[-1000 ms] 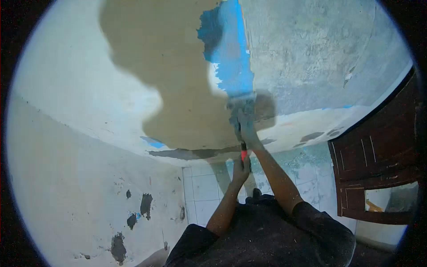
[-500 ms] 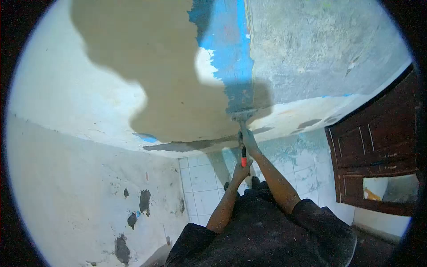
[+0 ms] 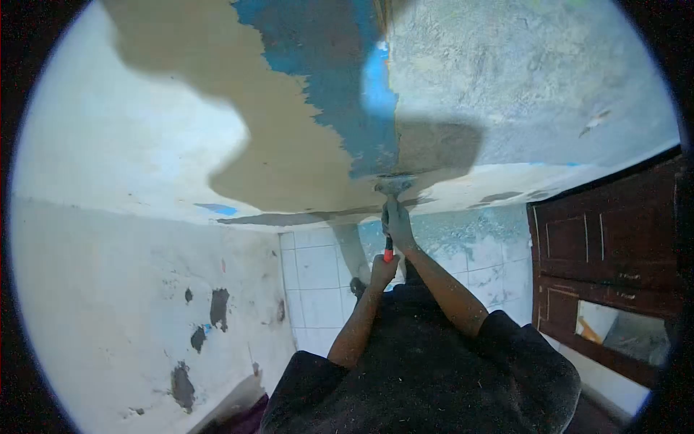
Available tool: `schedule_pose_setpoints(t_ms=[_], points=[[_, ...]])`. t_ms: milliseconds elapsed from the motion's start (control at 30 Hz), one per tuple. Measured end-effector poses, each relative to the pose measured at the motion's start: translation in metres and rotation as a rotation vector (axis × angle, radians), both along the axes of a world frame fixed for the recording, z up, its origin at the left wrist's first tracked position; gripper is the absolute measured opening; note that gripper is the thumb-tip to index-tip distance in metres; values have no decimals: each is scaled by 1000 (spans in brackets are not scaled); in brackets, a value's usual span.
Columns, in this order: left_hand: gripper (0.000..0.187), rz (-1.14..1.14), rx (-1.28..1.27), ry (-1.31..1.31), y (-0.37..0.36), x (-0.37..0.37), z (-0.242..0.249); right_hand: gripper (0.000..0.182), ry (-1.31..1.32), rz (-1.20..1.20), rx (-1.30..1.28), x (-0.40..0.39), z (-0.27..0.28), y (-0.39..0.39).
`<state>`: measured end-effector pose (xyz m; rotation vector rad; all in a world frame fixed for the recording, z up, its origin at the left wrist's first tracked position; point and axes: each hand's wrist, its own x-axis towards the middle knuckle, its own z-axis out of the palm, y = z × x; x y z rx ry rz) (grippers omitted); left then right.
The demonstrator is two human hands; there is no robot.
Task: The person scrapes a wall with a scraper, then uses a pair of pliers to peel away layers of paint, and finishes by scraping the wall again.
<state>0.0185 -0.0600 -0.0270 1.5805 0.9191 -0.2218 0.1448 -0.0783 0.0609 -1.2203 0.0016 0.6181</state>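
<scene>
My left hand (image 3: 384, 271) is wrapped round the red end of a long-handled scraper. Higher on the same tool, my right hand (image 3: 397, 226) grips the handle near the blade. The wide scraper (image 3: 392, 185) has its blade against the lower part of the wall, just below a blue painted strip (image 3: 340, 101) with ragged edges. Left of the strip is a smooth pale coating (image 3: 282, 152); to the right lies rough grey wall (image 3: 463, 79). Shadows fall across the wall above the blade.
A dark wooden cabinet (image 3: 607, 246) with a mirror-like panel (image 3: 623, 331) stands at the right. At the left is a side wall (image 3: 130, 289) with grey patches. White floor tiles (image 3: 316, 271), partly smeared, lie below the wall.
The view has shifted, with the cabinet lower in the frame. More of the blue strip shows, mostly in shadow. Both hands remain on the scraper, whose blade appears slightly further left and higher.
</scene>
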Motion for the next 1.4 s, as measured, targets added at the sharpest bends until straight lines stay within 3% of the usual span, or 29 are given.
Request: schedule_pose_setpoints(t_ms=[67, 133, 333, 400, 433, 500, 533, 567, 667, 700, 800, 833, 867, 933, 967, 1000, 1033, 1067, 1100, 1200, 1233, 1267, 1333, 1400], points=[[36, -4, 13, 50, -9, 8, 2, 42, 100, 34, 72, 5, -2, -7], [36, 27, 217, -91, -16, 14, -8, 41, -104, 31, -102, 12, -4, -12], [37, 116, 107, -137, -38, 26, 10, 36, -227, 33, -100, 23, -12, -15], [35, 90, 26, -158, -42, 28, 10, 36, -438, -73, -184, 24, -22, -12], [33, 152, -105, -172, -45, 26, 17, 39, -443, -17, -270, 23, -25, -19], [33, 128, -88, -179, -50, 28, 0, 40, -484, -10, -382, 24, -37, -25], [33, 97, -59, -182, -46, 34, 14, 42, -520, -13, -485, 25, -20, -21], [34, 142, -37, -135, -49, 33, 30, 44, -525, -151, -283, 23, -3, -15], [35, 117, -65, -215, -55, 25, 1, 44, -502, -103, -346, 23, -1, -20], [36, 122, -77, -201, -57, 28, 3, 29, -460, 111, -522, 28, 0, -31], [35, 103, -115, -213, -56, 31, -25, 30, -575, -33, -362, 26, -15, -25], [35, 113, -117, -216, -59, 29, -39, 31, -487, 118, -549, 30, -25, -28], [32, 150, -188, -288, -64, 27, -52, 31, -491, 127, -551, 29, -34, -31], [27, 221, -327, -434, -70, 26, -70, 31, -508, 40, -450, 25, 19, -28], [24, 235, -230, -428, -67, 31, 25, 44, -602, -41, -398, 24, 33, -27], [24, 239, -230, -428, -60, 36, 46, 44, -602, -37, -398, 27, 27, -25], [24, 200, -203, -264, -55, 39, 55, 42, -612, -18, -459, 29, 12, -24], [24, 160, -175, -98, -55, 40, 61, 41, -620, 3, -519, 29, -3, -26], [25, 172, -91, -153, -57, 41, 55, 38, -469, 104, -456, 29, -3, -28], [26, 126, -109, -207, -55, 40, 42, 34, -601, -3, -319, 30, 6, -21], [28, 174, -102, -244, -63, 41, -19, 31, -448, 10, -273, 28, 19, -16], [28, 169, -101, -241, -58, 45, 2, 31, -445, 5, -273, 29, 37, -12], [28, 310, -28, -224, -53, 56, 68, 29, -697, -2, -276, 33, 66, -12], [25, 311, -81, -225, -49, 56, 43, 28, -647, 23, -282, 36, 30, -13]])
